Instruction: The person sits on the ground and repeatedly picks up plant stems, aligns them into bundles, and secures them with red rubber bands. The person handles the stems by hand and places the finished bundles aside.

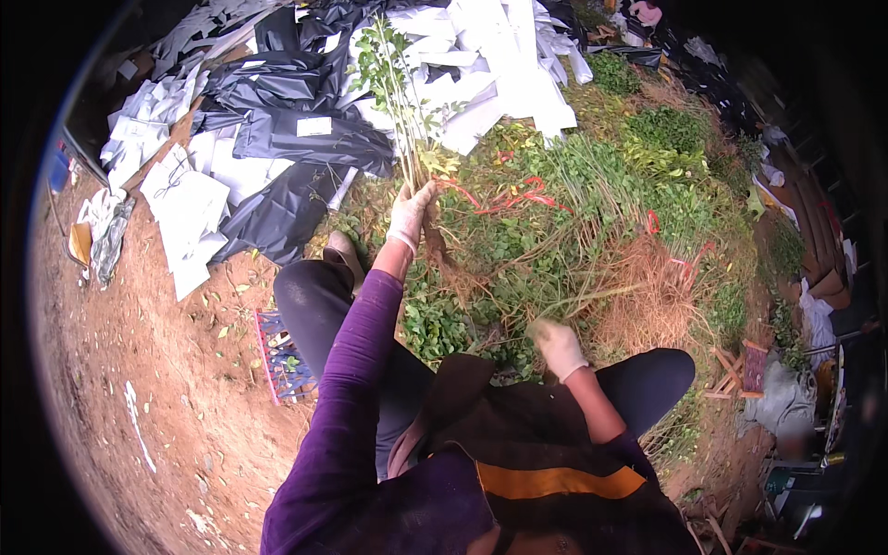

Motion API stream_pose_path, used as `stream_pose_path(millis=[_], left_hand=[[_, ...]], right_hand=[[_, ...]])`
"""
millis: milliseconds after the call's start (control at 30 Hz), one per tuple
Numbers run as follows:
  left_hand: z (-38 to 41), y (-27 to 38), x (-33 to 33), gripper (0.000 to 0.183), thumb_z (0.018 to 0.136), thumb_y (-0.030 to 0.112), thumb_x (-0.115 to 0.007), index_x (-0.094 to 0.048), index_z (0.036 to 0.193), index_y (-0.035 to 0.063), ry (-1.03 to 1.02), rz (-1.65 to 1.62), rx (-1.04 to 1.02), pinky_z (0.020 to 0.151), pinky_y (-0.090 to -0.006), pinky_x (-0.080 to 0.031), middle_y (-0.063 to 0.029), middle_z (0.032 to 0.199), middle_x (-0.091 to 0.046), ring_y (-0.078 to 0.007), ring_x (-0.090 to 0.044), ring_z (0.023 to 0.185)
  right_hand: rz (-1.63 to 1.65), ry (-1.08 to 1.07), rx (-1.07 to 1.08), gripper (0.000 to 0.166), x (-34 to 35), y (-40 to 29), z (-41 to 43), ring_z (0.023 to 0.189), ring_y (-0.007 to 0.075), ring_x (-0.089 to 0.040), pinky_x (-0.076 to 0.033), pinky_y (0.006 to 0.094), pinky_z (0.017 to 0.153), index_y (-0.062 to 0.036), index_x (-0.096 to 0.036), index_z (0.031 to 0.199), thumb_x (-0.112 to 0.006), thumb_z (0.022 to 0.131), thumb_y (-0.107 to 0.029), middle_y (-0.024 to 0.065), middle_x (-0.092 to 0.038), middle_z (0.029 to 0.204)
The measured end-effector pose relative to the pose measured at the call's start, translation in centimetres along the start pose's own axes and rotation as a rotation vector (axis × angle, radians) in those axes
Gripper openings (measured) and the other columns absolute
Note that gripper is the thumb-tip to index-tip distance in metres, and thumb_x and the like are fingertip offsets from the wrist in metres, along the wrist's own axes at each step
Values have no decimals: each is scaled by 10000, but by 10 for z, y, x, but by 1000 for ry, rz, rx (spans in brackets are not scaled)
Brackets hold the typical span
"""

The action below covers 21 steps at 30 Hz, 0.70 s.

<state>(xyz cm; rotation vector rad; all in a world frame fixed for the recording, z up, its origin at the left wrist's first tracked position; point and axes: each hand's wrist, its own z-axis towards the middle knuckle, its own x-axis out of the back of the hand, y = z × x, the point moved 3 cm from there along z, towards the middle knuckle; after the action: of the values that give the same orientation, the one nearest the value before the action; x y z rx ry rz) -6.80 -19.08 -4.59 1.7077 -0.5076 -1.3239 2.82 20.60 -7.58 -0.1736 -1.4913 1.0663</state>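
Note:
My left hand (411, 214), in a whitish glove, is closed around the stems of a bundle of leafy seedlings (399, 90). Their leafy tops point away from me, and brown roots (440, 250) hang below the fist. Lower right, my right hand (557, 347), gloved too, is near my lap above the greenery and blurred; thin pale-green stems (603, 298) run close to its fingertips, and whether it grips them is unclear. Loose green plants (506, 257) cover the ground before me. Red tie strips (513, 198) lie among them, right of the bundle.
Bundled plants with a mass of bare roots (645, 298) lie at the right. Black plastic sheets (305, 139) and white sheets (479, 69) are spread ahead. A small stool with woven straps (281, 357) stands by my left leg, a wooden folding stool (735, 371) farther right. Another person (645, 12) is far off.

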Motion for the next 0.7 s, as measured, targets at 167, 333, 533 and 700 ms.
stream_pose_path(millis=[167,333,533,700], left_hand=[[-51,28,1,190,924,245,-716,-622,1030,118,39,117,-1,544,-225,-407,59,740,-571,-56,-495,586],[-87,35,-27,198,915,101,-691,-615,1091,52,-62,142,-15,681,-234,-518,3,898,-655,-81,-626,779],[-99,6,-47,299,856,3,-692,-601,1141,11,-216,275,-187,771,-220,-494,0,953,-650,-59,-579,853],[-100,-11,-48,366,862,86,-756,-624,1197,23,-146,371,-251,808,-246,-500,-1,979,-676,-78,-596,868]], right_hand=[[-620,-1014,-119,337,-52,-64,26,999,354,-688,-540,445,868,-71,-719,1075,-688,868,-335,183,-712,1049],[23,162,78,367,1,-195,138,709,313,-682,-533,387,632,-102,-625,1022,-792,794,-337,118,-681,763],[475,487,108,213,-31,-202,168,629,187,-666,-530,322,600,-46,-643,909,-779,820,-183,89,-667,706],[1191,348,-97,81,-16,-194,161,535,70,-532,-418,203,494,-43,-678,950,-709,909,-105,2,-616,683]])
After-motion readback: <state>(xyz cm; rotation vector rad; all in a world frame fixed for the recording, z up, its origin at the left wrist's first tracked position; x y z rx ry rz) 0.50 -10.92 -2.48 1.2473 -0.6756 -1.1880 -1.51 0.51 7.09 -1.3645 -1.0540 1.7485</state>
